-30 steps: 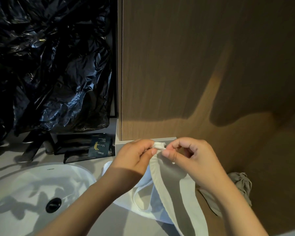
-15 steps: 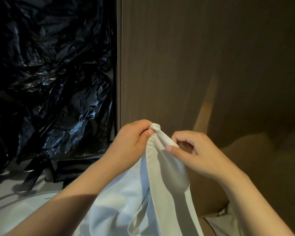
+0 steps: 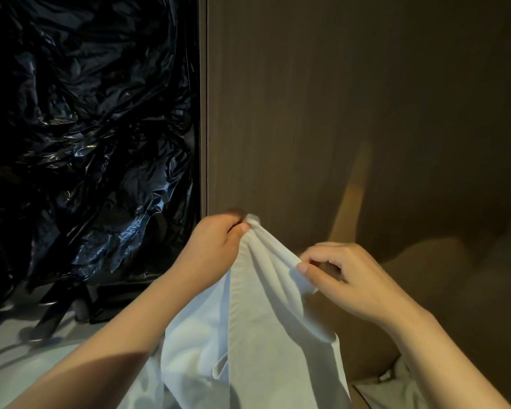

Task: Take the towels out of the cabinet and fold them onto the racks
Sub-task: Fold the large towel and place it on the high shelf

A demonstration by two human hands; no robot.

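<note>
A white towel hangs in front of me, held up by its top edge. My left hand pinches one corner at the highest point, close to the wooden cabinet panel. My right hand grips the same edge a little lower and to the right, with the cloth stretched between the two hands. The rest of the towel drops in folds out of the bottom of the view. A second pale towel lies low at the right, partly behind my right forearm.
Crumpled black plastic sheeting fills the left side. Below it a dark faucet stands on the pale counter. The wooden panel rises straight ahead, with a shadowed wooden surface to the right.
Both hands have risen with the towel and drawn apart along its edge; the right hand slid right and lower. The view has tilted up, so the sink has left the frame.
</note>
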